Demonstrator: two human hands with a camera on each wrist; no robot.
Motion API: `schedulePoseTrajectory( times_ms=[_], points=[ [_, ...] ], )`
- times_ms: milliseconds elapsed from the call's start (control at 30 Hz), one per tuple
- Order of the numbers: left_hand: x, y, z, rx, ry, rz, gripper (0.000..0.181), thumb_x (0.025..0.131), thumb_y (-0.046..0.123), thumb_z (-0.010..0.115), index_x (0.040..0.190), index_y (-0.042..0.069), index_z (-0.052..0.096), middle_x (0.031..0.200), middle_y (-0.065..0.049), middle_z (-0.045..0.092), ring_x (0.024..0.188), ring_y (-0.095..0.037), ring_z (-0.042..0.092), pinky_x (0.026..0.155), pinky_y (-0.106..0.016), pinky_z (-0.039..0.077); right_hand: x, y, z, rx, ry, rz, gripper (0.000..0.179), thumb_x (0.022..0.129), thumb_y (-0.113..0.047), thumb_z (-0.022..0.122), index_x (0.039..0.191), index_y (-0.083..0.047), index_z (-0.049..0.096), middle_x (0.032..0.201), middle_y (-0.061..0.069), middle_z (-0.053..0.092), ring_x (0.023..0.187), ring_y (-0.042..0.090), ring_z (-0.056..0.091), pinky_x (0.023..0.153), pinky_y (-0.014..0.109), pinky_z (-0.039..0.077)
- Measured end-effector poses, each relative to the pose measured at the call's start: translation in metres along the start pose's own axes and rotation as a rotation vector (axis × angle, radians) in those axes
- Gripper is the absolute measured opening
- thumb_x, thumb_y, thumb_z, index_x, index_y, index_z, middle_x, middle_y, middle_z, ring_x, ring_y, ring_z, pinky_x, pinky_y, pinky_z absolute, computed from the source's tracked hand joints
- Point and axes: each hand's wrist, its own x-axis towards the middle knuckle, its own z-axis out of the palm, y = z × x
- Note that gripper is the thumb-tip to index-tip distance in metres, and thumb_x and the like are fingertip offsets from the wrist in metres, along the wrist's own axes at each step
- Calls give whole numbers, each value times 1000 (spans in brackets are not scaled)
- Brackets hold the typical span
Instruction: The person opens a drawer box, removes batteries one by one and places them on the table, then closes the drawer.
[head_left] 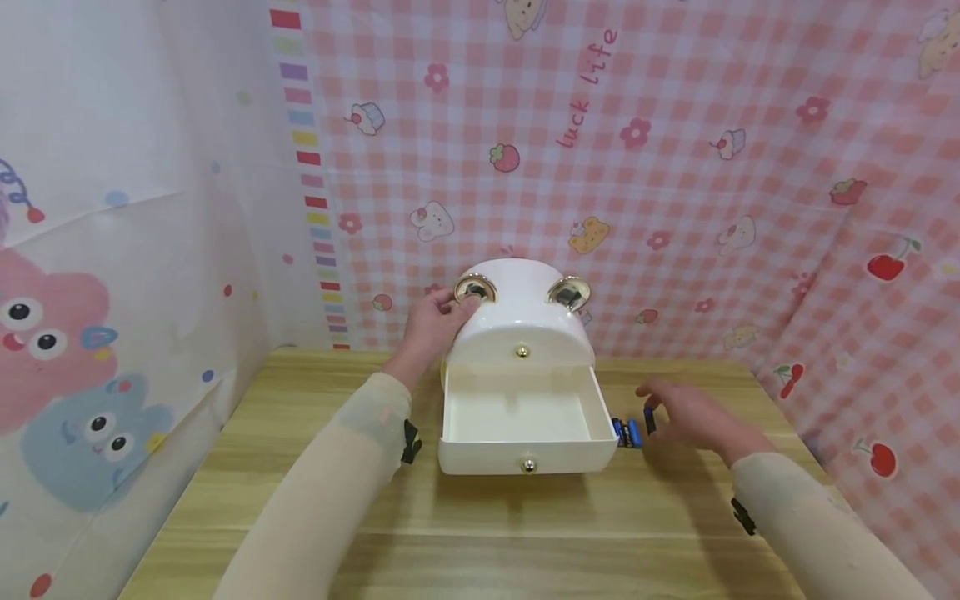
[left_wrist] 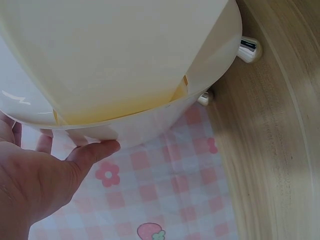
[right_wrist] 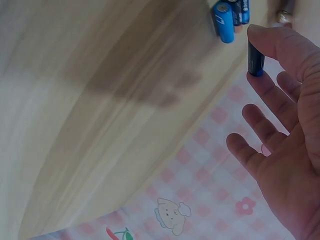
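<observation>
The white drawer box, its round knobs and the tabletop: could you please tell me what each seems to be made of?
White drawer box: probably glossy plastic, judging by its smooth moulded curves and highlights.
Round knobs: shiny and gold-toned in the head view; metal or metal-coated plastic, I can't tell.
Tabletop: smooth-looking wood or wood-print laminate, with streaky grain.

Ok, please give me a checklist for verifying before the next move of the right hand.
1. Right hand grips a battery: ok, pinched at its ends.
2. Left hand holds the white box: ok.
3. Lower drawer is pulled out: ok.
4. Gripped battery is above the lower drawer: not ok, it is off to the right.
5. Other batteries do not touch the lower drawer: cannot tell, they lie close beside it.
</observation>
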Motion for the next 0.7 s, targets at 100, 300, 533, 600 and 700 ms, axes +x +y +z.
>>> schedulePoseTrajectory(
  times_ms=[100,300,533,600,700],
  points=[
    [-1,1,1,-5,0,-2,51,102,43,73,144,14,68,132,-18,75,97,-20,74,88,-33,62,-1,0,4,-1,1,-23,65,83,-11,91,139,-1,60,122,18,75,118,44,68,102,64,55],
    [-4,3,1,-19,-1,-14,50,102,42,74,143,15,69,128,-18,76,85,-13,71,79,-26,60,0,4,13,3,-2,-37,70,77,-8,92,138,3,61,119,19,76,115,44,69,103,64,54],
    [-3,2,0,2,-1,-15,51,102,45,74,144,16,69,129,-16,75,93,-18,72,85,-31,61,2,9,21,8,-6,-34,69,75,-9,93,135,3,61,114,17,76,109,39,71,100,62,56],
    [-3,2,0,6,2,-13,51,102,45,74,144,16,69,130,-16,75,95,-18,72,86,-33,61,2,10,22,4,6,-49,69,73,-9,93,134,3,61,112,16,77,107,38,71,100,62,56],
    [-3,2,0,6,2,-12,51,102,45,73,144,17,69,130,-16,75,94,-18,72,86,-32,61,3,10,23,-7,26,-79,70,71,-9,93,132,4,62,109,15,77,105,38,72,99,61,56]
  ],
)
